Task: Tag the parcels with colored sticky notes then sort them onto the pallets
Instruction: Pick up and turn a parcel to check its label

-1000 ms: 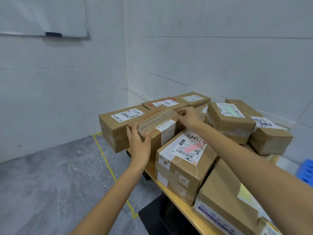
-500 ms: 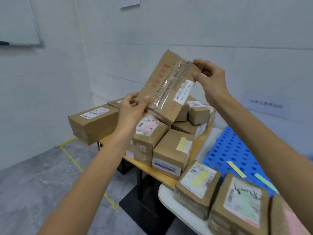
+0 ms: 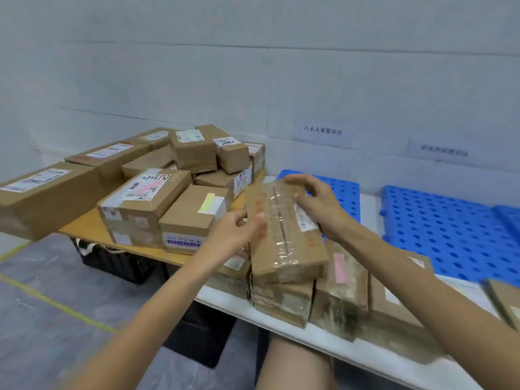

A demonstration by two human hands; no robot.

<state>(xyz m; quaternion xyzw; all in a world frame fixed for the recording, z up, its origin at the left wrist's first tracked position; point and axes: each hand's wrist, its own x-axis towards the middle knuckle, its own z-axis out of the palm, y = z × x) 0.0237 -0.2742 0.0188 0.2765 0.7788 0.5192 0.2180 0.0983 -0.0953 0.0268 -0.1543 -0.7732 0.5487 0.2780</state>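
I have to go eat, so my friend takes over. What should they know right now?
Left hand and right hand both grip one flat parcel, low over the front row on the white table.
Done: a pink note and a yellow note sit on other parcels.
To do: no note shows on the held parcel, no parcel shows on the blue pallets, and the pile waits.
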